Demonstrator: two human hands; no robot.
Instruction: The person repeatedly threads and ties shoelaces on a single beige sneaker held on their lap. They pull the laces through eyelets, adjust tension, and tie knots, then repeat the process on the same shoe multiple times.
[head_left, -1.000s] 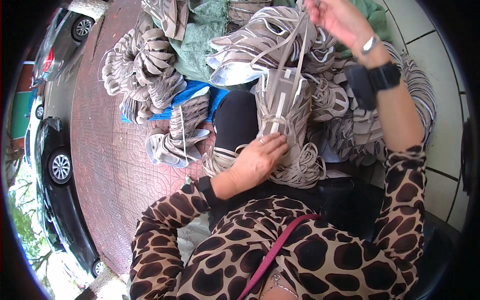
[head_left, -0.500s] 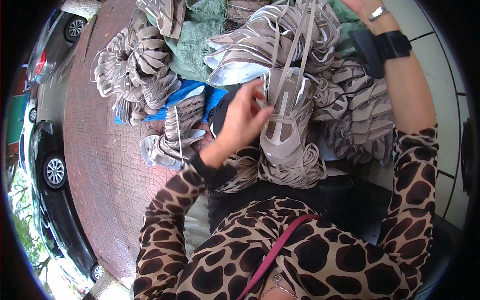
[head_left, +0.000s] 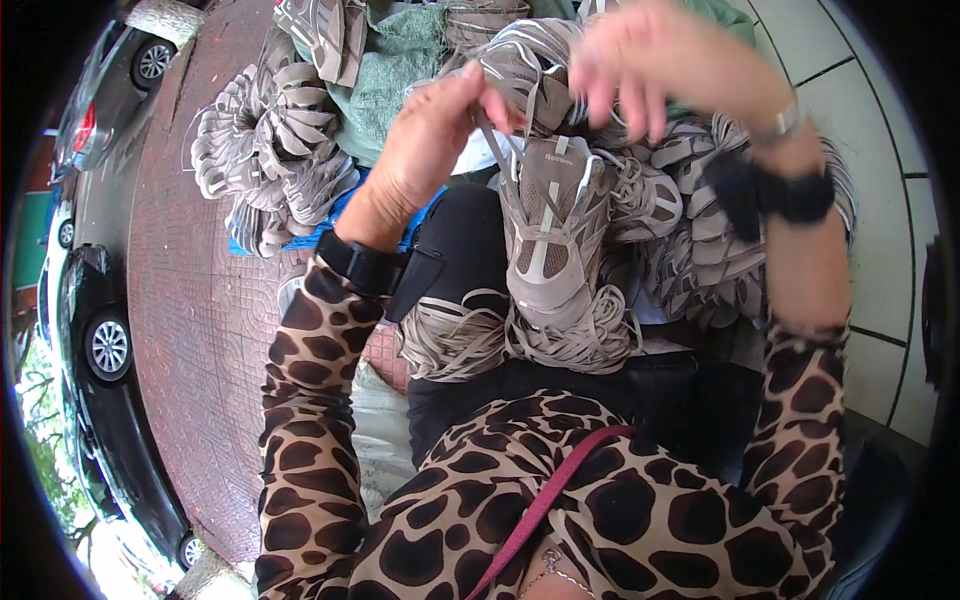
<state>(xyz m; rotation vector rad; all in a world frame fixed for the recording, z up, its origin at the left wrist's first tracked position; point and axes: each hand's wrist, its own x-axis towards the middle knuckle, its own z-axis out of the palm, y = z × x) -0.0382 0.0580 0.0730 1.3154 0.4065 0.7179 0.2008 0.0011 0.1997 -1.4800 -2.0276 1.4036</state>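
Note:
A grey-beige sneaker upper (head_left: 548, 285) lies on my lap, toe toward me, with laces threaded through its lower eyelets. My left hand (head_left: 425, 145) is closed at its upper left, thumb and fingers pinching a shoelace (head_left: 486, 130) that runs down to the upper. Above and right of the upper, my right hand (head_left: 665, 75) is blurred by motion. Its fingers hang down and look apart, and I see nothing held in them. Beneath the toe rests a bundle of loose laces (head_left: 575, 345), and another lace bundle (head_left: 452, 335) lies on my left thigh.
Stacked sneaker uppers (head_left: 715, 240) stand to the right, with another pile (head_left: 260, 140) at the far left. Green woven sacking (head_left: 395, 80) lies beyond my knees. Blue sheeting (head_left: 240, 245) shows under the left pile. Parked cars (head_left: 110, 400) line the left side.
My left hand has risen from beside the upper and now pinches a lace. My right hand has come down and left from the top right. The taut laces above the upper have slackened.

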